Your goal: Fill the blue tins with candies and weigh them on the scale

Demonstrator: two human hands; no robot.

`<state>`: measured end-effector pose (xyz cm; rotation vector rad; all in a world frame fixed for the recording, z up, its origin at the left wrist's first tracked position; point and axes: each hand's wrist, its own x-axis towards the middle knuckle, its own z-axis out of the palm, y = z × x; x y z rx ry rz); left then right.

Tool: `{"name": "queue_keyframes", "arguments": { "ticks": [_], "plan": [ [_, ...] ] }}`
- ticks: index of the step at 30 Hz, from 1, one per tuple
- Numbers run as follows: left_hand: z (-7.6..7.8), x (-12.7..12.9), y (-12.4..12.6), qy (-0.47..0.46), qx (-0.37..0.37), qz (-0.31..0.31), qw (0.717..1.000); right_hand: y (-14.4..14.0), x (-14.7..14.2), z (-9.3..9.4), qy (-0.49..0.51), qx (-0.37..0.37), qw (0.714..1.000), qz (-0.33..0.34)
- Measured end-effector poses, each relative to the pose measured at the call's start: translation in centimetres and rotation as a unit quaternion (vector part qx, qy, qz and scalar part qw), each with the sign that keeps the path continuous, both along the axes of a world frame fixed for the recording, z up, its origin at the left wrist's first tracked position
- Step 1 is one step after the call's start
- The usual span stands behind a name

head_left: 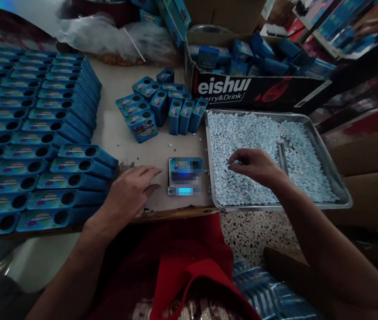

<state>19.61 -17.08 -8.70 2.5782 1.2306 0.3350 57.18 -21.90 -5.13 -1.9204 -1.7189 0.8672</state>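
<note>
My right hand is over a metal tray heaped with small pale blue and white candies. Its thumb and index finger are pinched together, with a small pale candy showing between them. My left hand rests open on the table, fingers stretched toward a small scale with a lit display. On the scale lies a blue candy box, partly blurred. A metal scoop lies among the candies, right of my right hand.
Rows of blue boxes with round holes fill the table's left side. Several more blue boxes stand behind the scale. A black carton full of blue boxes borders the tray's back. Plastic bags lie at the back.
</note>
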Motion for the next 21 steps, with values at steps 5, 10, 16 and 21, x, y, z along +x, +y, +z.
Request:
{"name": "queue_keyframes", "arguments": {
  "ticks": [5,10,16,21],
  "plan": [
    [-0.1,0.4,0.4,-0.014,0.019,-0.004,1.0,1.2,-3.9,3.7,0.1,0.007,0.99,0.097],
    [-0.9,-0.9,0.4,-0.032,0.015,-0.001,0.999,2.6,-7.1,5.7,0.072,0.039,0.982,0.172],
    [-1.1,-2.2,0.4,-0.031,0.01,0.013,0.999,3.6,-8.8,6.1,-0.061,0.079,0.968,0.23],
    [-1.0,-2.3,0.6,-0.04,0.01,0.016,0.999,3.9,-10.0,6.6,-0.163,0.096,0.944,0.27]
  ]
}}
